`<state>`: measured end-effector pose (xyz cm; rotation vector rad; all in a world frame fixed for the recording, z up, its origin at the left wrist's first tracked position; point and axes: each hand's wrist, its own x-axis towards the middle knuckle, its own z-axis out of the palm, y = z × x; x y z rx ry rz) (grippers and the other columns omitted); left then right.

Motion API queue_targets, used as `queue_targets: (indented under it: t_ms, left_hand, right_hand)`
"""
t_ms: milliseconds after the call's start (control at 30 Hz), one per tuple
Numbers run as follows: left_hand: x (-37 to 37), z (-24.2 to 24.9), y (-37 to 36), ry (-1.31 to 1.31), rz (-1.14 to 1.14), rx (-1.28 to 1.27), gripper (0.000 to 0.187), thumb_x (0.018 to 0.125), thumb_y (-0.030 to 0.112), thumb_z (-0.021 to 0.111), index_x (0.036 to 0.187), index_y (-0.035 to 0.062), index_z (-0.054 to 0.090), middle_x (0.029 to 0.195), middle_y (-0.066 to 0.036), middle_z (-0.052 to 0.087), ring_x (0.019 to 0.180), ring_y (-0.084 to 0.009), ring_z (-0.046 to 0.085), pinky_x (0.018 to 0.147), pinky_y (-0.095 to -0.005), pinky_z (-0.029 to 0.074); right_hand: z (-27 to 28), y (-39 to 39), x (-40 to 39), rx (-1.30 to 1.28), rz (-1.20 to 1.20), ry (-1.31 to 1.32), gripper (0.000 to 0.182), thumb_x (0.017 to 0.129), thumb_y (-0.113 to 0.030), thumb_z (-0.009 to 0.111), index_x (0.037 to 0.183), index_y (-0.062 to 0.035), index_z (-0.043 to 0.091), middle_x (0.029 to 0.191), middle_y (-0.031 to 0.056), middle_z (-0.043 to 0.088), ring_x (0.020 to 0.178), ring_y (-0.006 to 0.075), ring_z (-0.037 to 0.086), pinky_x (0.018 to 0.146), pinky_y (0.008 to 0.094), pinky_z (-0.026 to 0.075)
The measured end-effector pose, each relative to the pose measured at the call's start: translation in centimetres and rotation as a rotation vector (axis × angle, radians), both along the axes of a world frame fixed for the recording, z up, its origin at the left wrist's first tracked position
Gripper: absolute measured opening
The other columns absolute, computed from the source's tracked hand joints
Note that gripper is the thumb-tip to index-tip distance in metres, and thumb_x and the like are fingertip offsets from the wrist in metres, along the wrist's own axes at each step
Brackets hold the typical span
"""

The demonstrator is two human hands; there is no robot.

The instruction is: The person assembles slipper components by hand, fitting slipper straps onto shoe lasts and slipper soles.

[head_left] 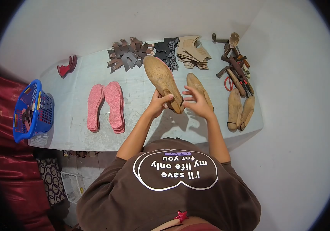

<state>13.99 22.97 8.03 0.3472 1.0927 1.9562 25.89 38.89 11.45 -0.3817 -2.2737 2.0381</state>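
Observation:
My left hand [159, 103] is wrapped around the heel part of a wooden shoe last [160, 77], which is raised over the table with its toe pointing away from me. A thin pink edge shows along the last's upper right side. Close by the heel end is my right hand [198, 103], its fingers spread and the thumb right at the heel. Behind that hand a second shoe last [195, 82] lies on the table, partly covered by the fingers. Left of my hands lie two stacks of pink insoles, the nearer stack [115, 107] and the farther stack [95, 107].
Along the back of the table [65, 127] lie brown cut pieces [128, 56], black pieces [167, 50] and beige pieces [193, 52]. Hammers and other tools [236, 69] are heaped at right, above another pair of lasts [234, 109]. A blue basket [34, 111] stands at left, near red pieces [67, 68].

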Motion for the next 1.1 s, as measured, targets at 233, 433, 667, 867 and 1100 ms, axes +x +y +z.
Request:
queue_targets:
  t_ms: [233,433,667,867,1100]
  left_hand:
    - [0.6,-2.5,0.7,0.128,0.075,-0.046,0.055,0.081,0.029,0.061,0.122,0.0086,0.030,0.113,-0.007,0.048,0.104,-0.0205,0.050,0.083,-0.0385,0.044]
    - [-1.4,-3.0,1.2,-0.171,0.279,0.136,0.060,0.085,0.057,0.037,0.119,0.0077,0.032,0.112,-0.009,0.049,0.107,-0.0216,0.047,0.089,-0.0401,0.039]
    - [-4.0,-0.9,2.3,-0.205,0.220,0.295,0.077,0.079,0.070,0.024,0.122,0.0069,0.038,0.108,-0.019,0.051,0.095,-0.0340,0.053,0.083,-0.0466,0.044]
    - [-4.2,-1.0,2.1,-0.236,0.188,0.336,0.080,0.079,0.071,0.015,0.126,0.0094,0.035,0.106,-0.017,0.052,0.092,-0.0323,0.055,0.077,-0.0454,0.047]
    - [-3.5,-0.3,1.9,-0.235,0.183,0.342,0.071,0.085,0.063,0.015,0.125,0.0074,0.037,0.106,-0.018,0.053,0.093,-0.0325,0.055,0.078,-0.0463,0.046]
  right_hand:
    - [-2.2,-4.2,-1.0,0.401,-0.101,0.100,0.082,0.068,-0.020,0.072,0.134,-0.0043,0.026,0.124,0.0168,0.043,0.111,0.0250,0.045,0.093,0.0331,0.036]
    - [-1.2,-4.7,-0.7,-0.214,0.004,0.186,0.070,0.079,-0.017,0.062,0.134,-0.0003,0.022,0.125,0.0128,0.042,0.113,0.0193,0.043,0.095,0.0305,0.033]
    - [-1.5,-5.7,-1.0,-0.284,0.096,0.162,0.066,0.083,-0.014,0.055,0.135,0.0017,0.018,0.128,0.0125,0.039,0.116,0.0193,0.039,0.097,0.0308,0.031]
    - [-2.4,-5.5,-1.3,-0.070,0.108,0.184,0.074,0.080,-0.012,0.054,0.138,-0.0015,0.010,0.140,0.0175,0.023,0.128,0.0249,0.027,0.103,0.0326,0.022]
    - [-3.4,-5.9,-1.1,0.077,0.067,0.200,0.077,0.078,-0.016,0.055,0.139,-0.0033,0.009,0.138,0.0221,0.024,0.127,0.0309,0.027,0.103,0.0348,0.022]
